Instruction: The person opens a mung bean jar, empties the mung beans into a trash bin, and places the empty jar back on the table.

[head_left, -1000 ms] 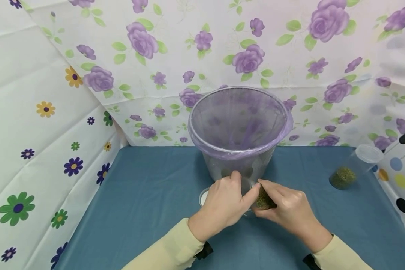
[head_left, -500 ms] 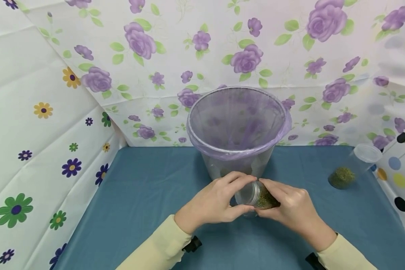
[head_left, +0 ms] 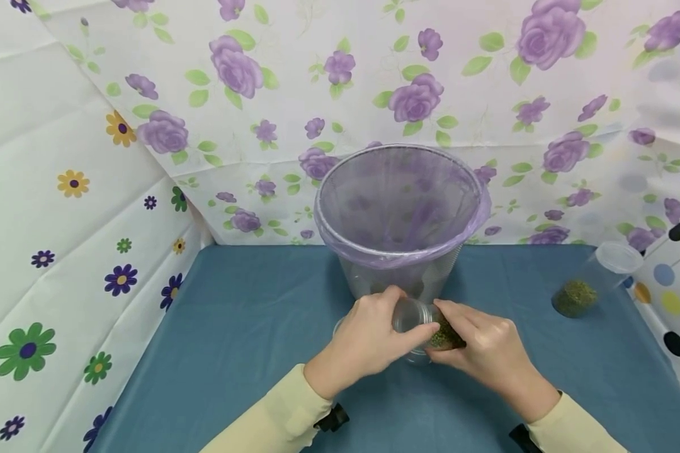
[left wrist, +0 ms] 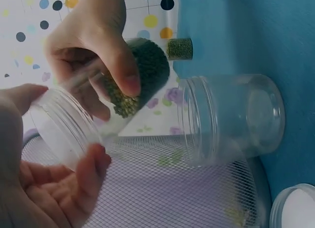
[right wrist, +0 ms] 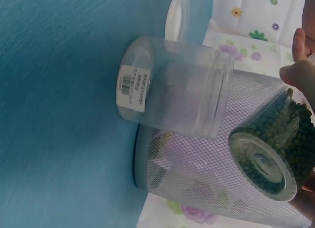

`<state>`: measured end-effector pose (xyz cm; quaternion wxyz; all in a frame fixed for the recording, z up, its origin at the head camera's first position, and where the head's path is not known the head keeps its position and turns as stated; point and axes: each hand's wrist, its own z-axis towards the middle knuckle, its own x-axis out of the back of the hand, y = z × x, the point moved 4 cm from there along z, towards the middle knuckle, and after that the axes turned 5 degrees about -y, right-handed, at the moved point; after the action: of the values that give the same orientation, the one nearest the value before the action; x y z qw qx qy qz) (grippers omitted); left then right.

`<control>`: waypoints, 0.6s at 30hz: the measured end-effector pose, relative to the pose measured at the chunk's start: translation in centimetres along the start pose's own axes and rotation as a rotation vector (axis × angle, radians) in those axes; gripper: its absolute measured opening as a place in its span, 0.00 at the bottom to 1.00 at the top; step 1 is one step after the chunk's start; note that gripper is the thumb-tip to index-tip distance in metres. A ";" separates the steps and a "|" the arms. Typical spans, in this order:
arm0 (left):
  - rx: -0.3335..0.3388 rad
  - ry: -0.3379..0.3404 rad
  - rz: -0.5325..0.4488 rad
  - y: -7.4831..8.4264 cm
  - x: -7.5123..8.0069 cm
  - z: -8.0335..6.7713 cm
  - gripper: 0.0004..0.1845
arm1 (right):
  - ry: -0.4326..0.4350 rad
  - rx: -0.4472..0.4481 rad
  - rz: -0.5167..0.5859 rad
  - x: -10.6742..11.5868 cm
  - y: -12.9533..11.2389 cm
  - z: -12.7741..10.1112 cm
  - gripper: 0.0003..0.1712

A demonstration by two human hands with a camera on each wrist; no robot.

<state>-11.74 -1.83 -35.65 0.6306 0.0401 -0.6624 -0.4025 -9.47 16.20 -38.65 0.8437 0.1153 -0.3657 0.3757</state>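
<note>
Small dark green beans fill the lower part of a clear jar (left wrist: 147, 65), which is held tilted with its mouth up and to the left. My right hand (head_left: 484, 343) grips it round the body. At the ridged mouth end, a clear lid (left wrist: 64, 124) sits between the thumb and curled fingers of my left hand (head_left: 359, 343). Below both hands stands an upright open jar (right wrist: 179, 87), see-through and bearing a white label (right wrist: 133, 88); in the head view the hands mostly cover it. No beans show inside it.
Behind the hands stands a mesh bin (head_left: 399, 277) lined with a purple bag (head_left: 481, 217). A white-lined lid (left wrist: 298, 208) lies on the blue cloth (head_left: 249, 327) beside the open jar. Another lidded jar (head_left: 578, 296) with green contents is at the far right.
My left hand spread its fingers and shifted round the lid half a second ago, then curled over it again. The right hand and its jar have barely moved.
</note>
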 end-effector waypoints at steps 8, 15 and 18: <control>-0.063 -0.051 0.007 0.0 0.4 -0.1 0.37 | 0.007 -0.017 0.025 0.2 0.1 0.1 0.38; -0.419 -0.077 -0.043 0.3 0.9 -0.3 0.34 | -0.006 -0.012 0.039 0.6 0.4 0.1 0.39; -0.453 -0.064 -0.042 0.3 1.0 -0.3 0.31 | -0.008 -0.003 0.042 0.5 0.4 0.1 0.38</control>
<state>-11.56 -2.30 -34.67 0.5935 -0.1017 -0.5738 -0.5551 -9.57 16.67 -38.21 0.8342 0.1077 -0.3721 0.3924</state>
